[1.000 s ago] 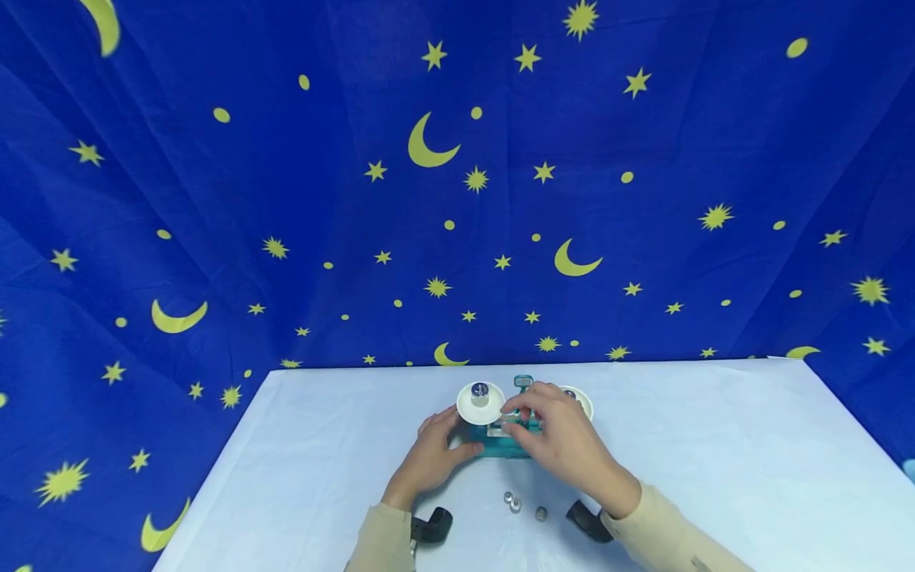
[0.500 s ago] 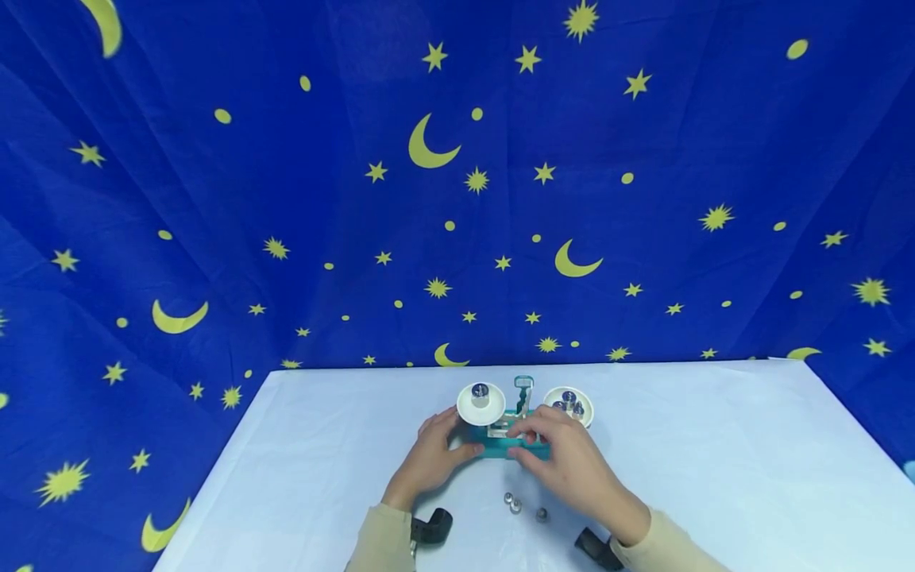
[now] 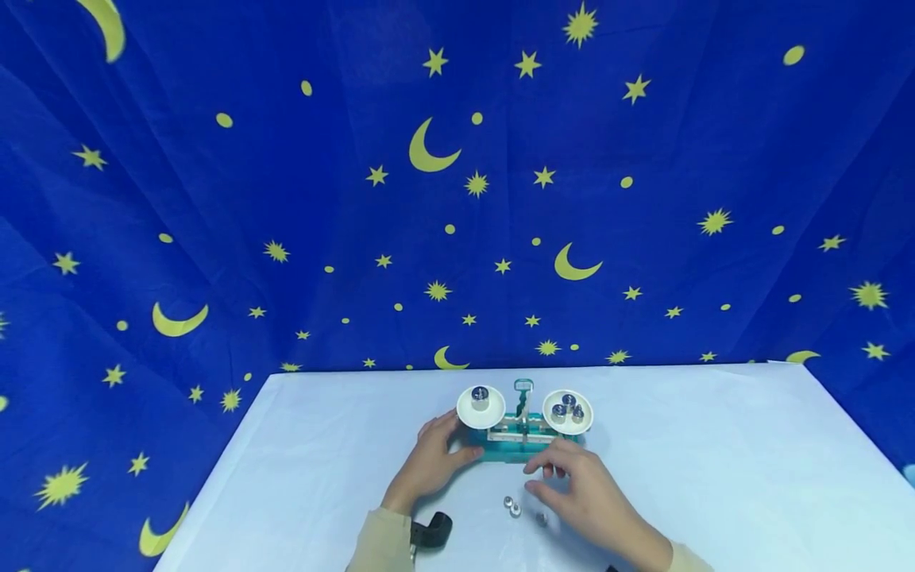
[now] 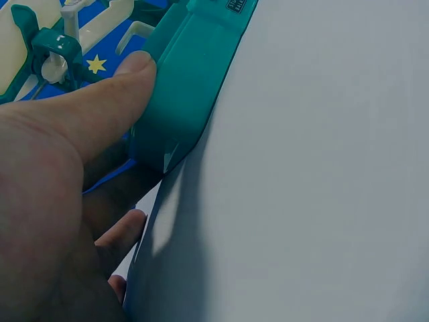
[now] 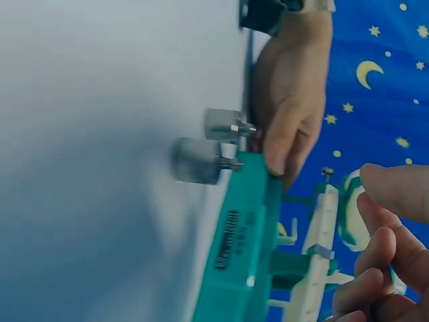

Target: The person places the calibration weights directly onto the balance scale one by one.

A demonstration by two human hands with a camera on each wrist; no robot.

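— White covering on the table (image 3: 307, 492), faintly creased. Surroundings?

— Blue cloth (image 3: 343, 214) behind and at both sides, hanging in soft folds; yellow moons, stars and dots printed all over

— Apparatus, and its position?

— Balance scale (image 3: 509, 454), on the table near the far edge. Base (image 4: 188, 87) of glossy teal plastic, rounded at the end; beam (image 5: 325, 215) white and straight, left to right. Label (image 5: 228, 238) on the base dark, lettering too blurred to read

— Dishes?

— Two, white, round and shallow. Left dish (image 3: 480, 419) holds one shiny metal cylinder (image 3: 480, 398); right dish (image 3: 582, 401) holds three metal weights (image 3: 559, 413) grouped together

— Anything loose?

— Two small weights (image 3: 515, 511), knobbed cylinders, side by side on the table before the base; a third weight (image 3: 542, 519) near them, in shadow

— Hands?

— Left hand (image 3: 426, 461) clamped on the left end of the base, thumb along its edge. Right hand (image 3: 589, 488) in front of the base's right end, thumb and forefinger apart, other fingers loosely bent, holding nothing
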